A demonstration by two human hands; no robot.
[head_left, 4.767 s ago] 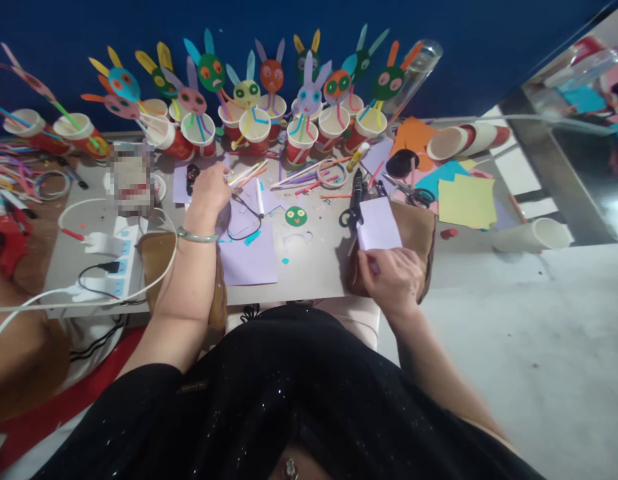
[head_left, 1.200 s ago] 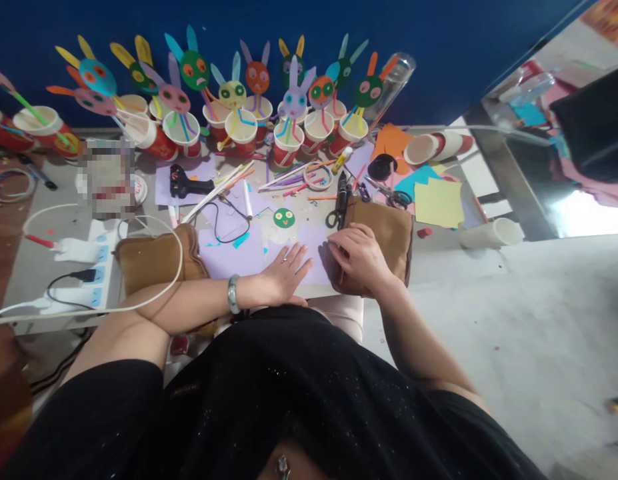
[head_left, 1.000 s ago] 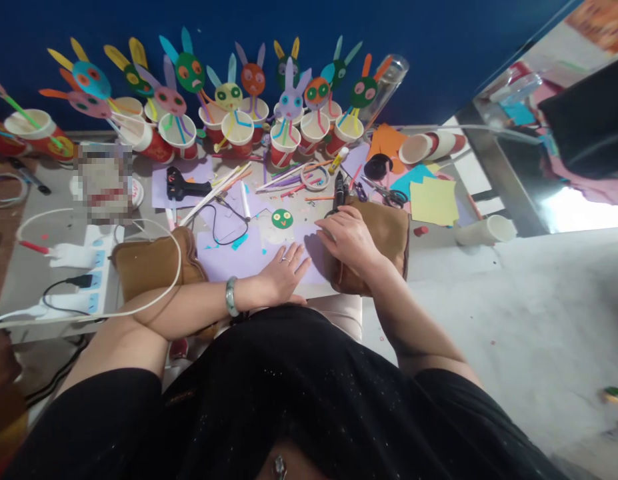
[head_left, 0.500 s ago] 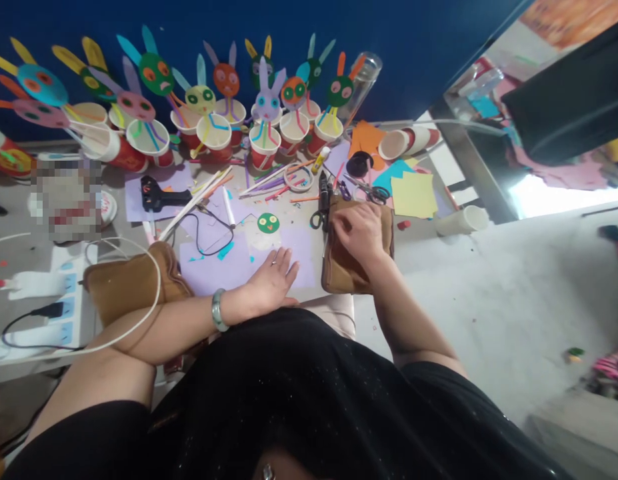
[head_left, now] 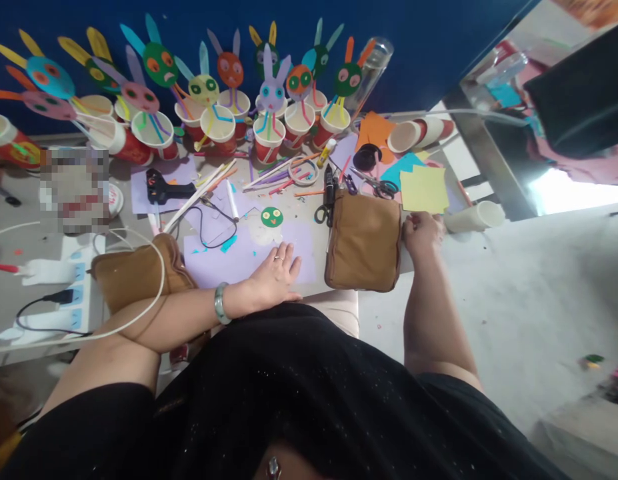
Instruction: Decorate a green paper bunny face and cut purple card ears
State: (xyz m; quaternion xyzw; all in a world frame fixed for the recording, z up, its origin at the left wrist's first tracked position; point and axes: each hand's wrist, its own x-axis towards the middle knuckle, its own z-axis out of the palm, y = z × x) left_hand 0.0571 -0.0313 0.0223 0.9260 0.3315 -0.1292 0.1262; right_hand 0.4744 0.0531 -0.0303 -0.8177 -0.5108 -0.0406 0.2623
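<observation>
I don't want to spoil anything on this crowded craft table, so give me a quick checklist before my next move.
1. Left hand off the green round paper face: ok, it lies palm down over the pale purple paper sheets.
2. Sheets free of offcuts: not ok, small bright-blue paper scraps lie on them.
3. Right hand free: cannot tell, its fingers are curled beside the brown fabric pouch and may hide something.
4. White paper cup near that hand upright: not ok, it lies on its side.
5. Black pistol-shaped glue gun away from both hands: ok.
6. Glue gun cool: cannot tell.
</observation>
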